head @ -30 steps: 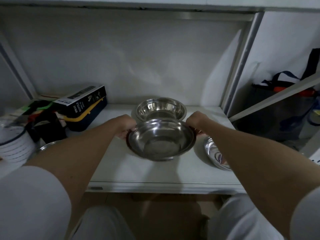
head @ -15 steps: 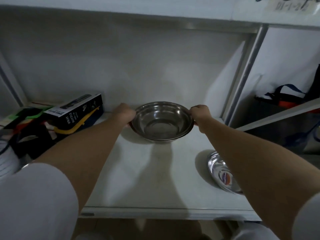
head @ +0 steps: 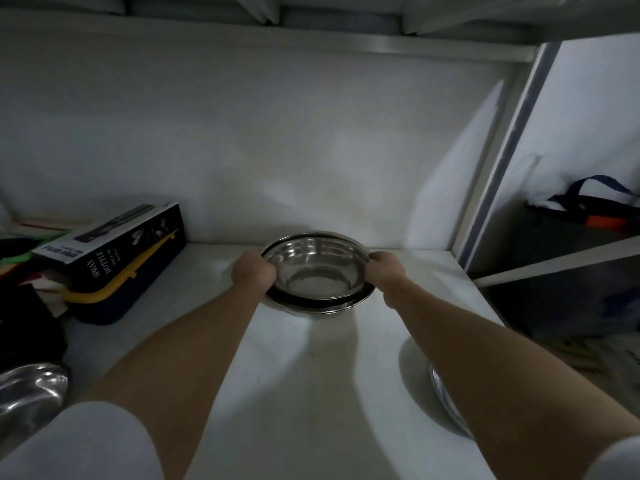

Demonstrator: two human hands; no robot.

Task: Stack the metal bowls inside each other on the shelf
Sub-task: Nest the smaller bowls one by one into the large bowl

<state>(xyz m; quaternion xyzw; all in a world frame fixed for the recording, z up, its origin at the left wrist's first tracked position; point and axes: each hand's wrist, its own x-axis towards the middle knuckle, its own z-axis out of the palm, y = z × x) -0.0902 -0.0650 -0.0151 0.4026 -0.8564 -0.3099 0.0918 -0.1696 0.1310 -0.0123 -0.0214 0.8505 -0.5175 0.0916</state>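
Observation:
A shiny metal bowl (head: 313, 268) sits nested inside a second metal bowl (head: 325, 304) at the back middle of the white shelf (head: 311, 393). My left hand (head: 254, 273) grips the top bowl's left rim and my right hand (head: 388, 271) grips its right rim. A third metal bowl (head: 445, 398) lies at the front right of the shelf, mostly hidden under my right forearm. Another metal bowl (head: 29, 393) shows at the far left edge.
A black spray-bottle box (head: 114, 233) rests on a dark blue case with a yellow strip (head: 114, 292) at the left. Coloured clutter lies behind it. A metal upright (head: 498, 168) bounds the shelf on the right; beyond it stands a dark bag (head: 585, 220).
Both hands carried the held bowl away from me to the back of the shelf and lowered it into the bowl standing there. The camera moved closer to the shelf.

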